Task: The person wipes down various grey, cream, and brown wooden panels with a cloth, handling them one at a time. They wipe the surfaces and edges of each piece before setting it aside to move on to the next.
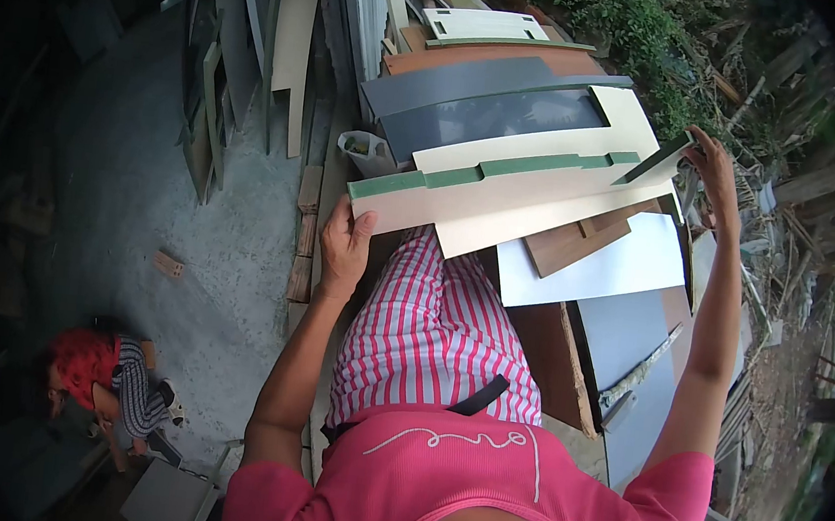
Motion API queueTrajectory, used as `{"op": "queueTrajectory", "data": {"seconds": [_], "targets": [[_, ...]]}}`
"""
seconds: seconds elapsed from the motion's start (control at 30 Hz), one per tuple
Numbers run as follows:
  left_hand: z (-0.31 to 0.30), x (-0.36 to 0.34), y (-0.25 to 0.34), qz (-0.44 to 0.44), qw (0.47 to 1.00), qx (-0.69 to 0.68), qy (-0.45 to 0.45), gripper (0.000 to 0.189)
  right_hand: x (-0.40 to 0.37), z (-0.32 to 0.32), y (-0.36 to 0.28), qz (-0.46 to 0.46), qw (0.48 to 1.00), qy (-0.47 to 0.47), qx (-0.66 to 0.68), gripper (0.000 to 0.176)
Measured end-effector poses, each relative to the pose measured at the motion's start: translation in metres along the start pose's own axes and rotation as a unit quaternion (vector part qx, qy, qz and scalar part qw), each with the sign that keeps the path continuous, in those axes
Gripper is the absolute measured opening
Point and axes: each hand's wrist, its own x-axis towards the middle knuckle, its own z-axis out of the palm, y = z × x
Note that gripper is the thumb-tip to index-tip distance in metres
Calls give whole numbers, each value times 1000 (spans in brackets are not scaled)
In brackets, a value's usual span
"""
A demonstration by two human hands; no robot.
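My left hand (pixel 346 249) is closed on the left end of a long cream board (pixel 534 203) with a stepped edge. Green edging (pixel 507 167) runs in sections along its upper side. At the far right, my right hand (pixel 714 174) pinches the upper end of a narrow dark green strip (pixel 656 159), which slants down to the board's right part. Behind the board lie a dark glossy panel (pixel 501 123) and a grey panel (pixel 459 86). A white container (pixel 367 153) stands just beyond my left hand.
A white sheet (pixel 598 263) carries brown wood pieces (pixel 580 241) right of my striped trousers. Long boards (pixel 294 33) lean at the back left. A brick (pixel 169 264) lies on the concrete floor (pixel 125 162). Another person (pixel 114 382) crouches at lower left. Plants (pixel 625 39) border the right side.
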Motion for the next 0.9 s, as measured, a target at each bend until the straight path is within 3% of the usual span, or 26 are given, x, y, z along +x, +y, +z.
{"op": "queueTrajectory", "data": {"seconds": [0.07,0.2,0.27,0.3,0.4,0.53,0.6,0.7,0.83,0.9], "targets": [[4,-5,2,-30,998,-10,53,39,6,3,-5,-10,999,-35,5,39],[9,-5,3,-77,995,-38,59,43,18,28,-27,45,996,-5,73,39],[12,-2,2,-99,991,-56,72,43,13,40,-62,128,957,133,225,35],[13,-1,3,-96,991,-54,74,44,6,40,-90,139,929,101,328,32],[16,1,5,-91,992,-52,73,44,-37,52,-224,107,888,91,437,32],[24,1,1,-110,988,-69,80,43,-94,91,-358,-172,894,48,411,42],[29,-1,-4,-65,988,-60,123,42,-107,131,-381,-223,890,36,397,45],[26,1,13,-117,986,-73,90,42,-110,139,-359,-205,917,65,334,44],[26,-3,10,-147,984,-72,76,48,-96,137,-266,7,948,154,277,34],[29,-5,10,-158,982,-63,84,51,-92,146,-209,197,929,165,268,32]]}}
